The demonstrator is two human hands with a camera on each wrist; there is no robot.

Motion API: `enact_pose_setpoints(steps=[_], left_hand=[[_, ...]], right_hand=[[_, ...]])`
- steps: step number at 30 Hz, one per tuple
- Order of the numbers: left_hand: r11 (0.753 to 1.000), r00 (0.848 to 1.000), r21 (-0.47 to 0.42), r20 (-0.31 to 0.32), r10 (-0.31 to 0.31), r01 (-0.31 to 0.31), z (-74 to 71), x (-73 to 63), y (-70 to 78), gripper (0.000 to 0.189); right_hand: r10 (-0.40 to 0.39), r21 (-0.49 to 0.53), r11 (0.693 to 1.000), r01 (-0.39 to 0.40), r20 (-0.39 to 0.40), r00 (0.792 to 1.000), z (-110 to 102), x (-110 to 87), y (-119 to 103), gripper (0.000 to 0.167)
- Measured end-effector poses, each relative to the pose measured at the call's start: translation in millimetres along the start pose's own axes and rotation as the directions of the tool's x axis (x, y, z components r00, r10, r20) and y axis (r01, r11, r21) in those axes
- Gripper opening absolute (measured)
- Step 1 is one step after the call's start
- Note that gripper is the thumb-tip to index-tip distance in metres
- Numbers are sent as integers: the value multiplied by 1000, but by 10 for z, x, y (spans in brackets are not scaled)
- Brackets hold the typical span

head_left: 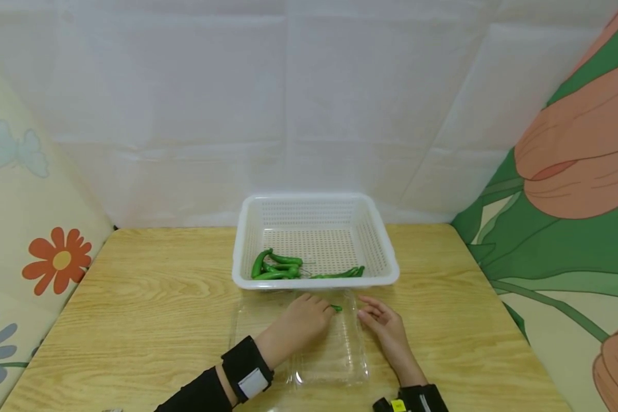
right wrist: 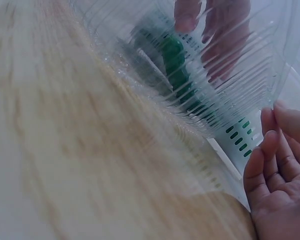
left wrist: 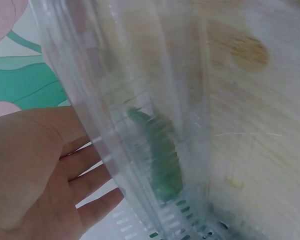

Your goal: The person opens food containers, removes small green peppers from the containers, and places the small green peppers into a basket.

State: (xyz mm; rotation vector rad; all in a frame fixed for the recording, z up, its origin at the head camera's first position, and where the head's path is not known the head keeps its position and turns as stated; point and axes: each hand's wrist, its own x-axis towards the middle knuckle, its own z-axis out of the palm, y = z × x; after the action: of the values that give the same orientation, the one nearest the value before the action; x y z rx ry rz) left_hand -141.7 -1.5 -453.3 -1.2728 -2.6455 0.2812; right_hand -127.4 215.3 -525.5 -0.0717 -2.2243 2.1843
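A clear plastic clamshell box (head_left: 335,363) lies spread on the table below the white basket. One green chili pepper (head_left: 337,308) rests inside its right half; through the plastic the same pepper (left wrist: 162,160) shows in the left wrist view. My left hand (head_left: 304,320) reaches over the box, its fingers loosely extended above the pepper and apart from it. On the other side, my right hand (head_left: 386,326) pinches the box's right rim between thumb and index finger, while its other fingers (right wrist: 257,172) curl loosely.
A white slotted basket (head_left: 314,199) stands behind the box, with several green chili peppers (head_left: 275,268) in its left front corner and more peppers (head_left: 345,273) at its right front. Wood-grain table (head_left: 149,297) extends to both sides. A white sheet (head_left: 195,103) hangs behind.
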Motion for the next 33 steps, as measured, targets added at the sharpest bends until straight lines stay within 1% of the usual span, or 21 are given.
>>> enact_pose_setpoints(steps=[3,7,11,19,23,33], left_hand=[[1000,1000,28,25,-14,13,30,21,-3,18],[996,997,74,56,-48,44,34,27,0,18],[994,996,90,53,-67,62,28,21,5,17],[994,997,101,54,-53,47,81,45,-14,17],[996,997,83,57,-49,44,103,54,-29,18],[998,998,68,65,-10,6,154,21,-38,15]], right_hand=[[6,3,1000,-6,-2,1000,3,7,3,39],[9,9,1000,-9,-3,1000,5,13,8,39],[8,8,1000,-8,-2,1000,6,17,10,39],[25,-3,1000,-25,-13,1000,9,19,1,39],[29,-4,1000,-29,-12,1000,7,19,2,39],[-20,-2,1000,20,0,1000,-1,11,18,37]])
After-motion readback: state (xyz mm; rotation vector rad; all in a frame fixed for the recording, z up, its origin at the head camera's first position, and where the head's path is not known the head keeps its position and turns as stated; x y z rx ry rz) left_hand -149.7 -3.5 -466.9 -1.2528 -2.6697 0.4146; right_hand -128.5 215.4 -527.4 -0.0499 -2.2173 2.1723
